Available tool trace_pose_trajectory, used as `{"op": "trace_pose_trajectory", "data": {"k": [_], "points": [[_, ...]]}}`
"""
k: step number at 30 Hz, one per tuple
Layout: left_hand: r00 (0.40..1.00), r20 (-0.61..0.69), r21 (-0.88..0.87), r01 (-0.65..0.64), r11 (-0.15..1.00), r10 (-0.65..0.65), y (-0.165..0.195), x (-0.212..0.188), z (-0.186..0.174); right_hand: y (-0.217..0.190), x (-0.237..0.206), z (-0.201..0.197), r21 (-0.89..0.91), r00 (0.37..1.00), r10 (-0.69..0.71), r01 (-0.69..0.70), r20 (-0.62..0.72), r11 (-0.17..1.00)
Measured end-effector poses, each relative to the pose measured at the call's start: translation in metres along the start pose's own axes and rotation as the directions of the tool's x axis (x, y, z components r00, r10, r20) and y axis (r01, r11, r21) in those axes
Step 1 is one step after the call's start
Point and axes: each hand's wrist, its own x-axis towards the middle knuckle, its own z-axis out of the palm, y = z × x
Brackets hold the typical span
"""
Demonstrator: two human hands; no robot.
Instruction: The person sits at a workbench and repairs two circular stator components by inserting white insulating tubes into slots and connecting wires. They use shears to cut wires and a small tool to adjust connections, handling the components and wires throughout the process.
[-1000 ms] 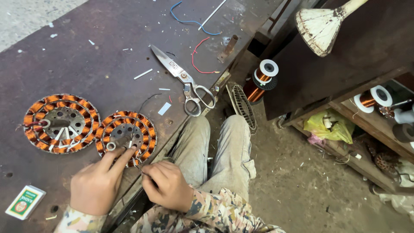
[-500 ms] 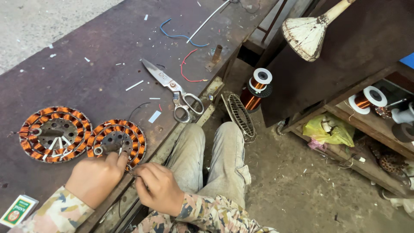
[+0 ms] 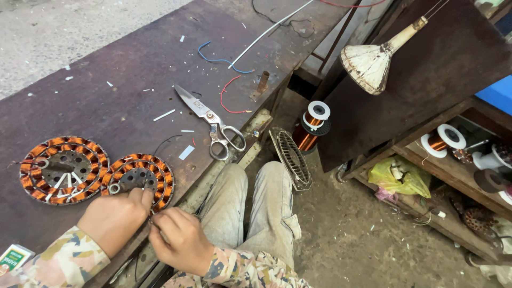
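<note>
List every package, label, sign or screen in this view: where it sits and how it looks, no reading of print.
Small card packet: bottom left corner on the dark workbench, beside the left sleeve; flat rectangle, green and white.
Plastic bag: on the lower shelf at right; crumpled, yellow-green.
Wire spool: on the ground by the bench edge; white flange, copper winding, no label that can be made out.
No signs or screens.

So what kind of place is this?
Probably a small motor-rewinding repair workshop: copper-wound stators lie under the person's hands on a worn bench, with scissors nearby and spools of copper wire on the floor and shelf.
</note>
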Motion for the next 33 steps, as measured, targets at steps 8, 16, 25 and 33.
{"op": "trace_pose_trajectory", "data": {"k": [8,16,25,33], "points": [[0.967,-0.100,-0.161,0.218,0.963,-0.235,0.010,-0.010,-0.003,0.005,0.001,0.011,-0.011,0.999,-0.038,0.038,-0.002,0.999],[0.636,-0.110,-0.693,0.502,0.518,-0.764,0.047,-0.015,-0.006,0.001,0.012,0.001,-0.012,0.995,0.094,-0.094,-0.013,0.995],[0.563,-0.082,-0.755,0.503,0.420,-0.822,0.051,0.005,0.007,-0.001,0.012,-0.009,0.038,0.981,0.173,-0.177,0.094,0.984],[0.621,0.012,-0.701,0.564,0.436,-0.784,0.040,0.006,0.008,0.004,0.011,-0.007,0.050,0.987,0.155,-0.158,0.050,0.986]]}}
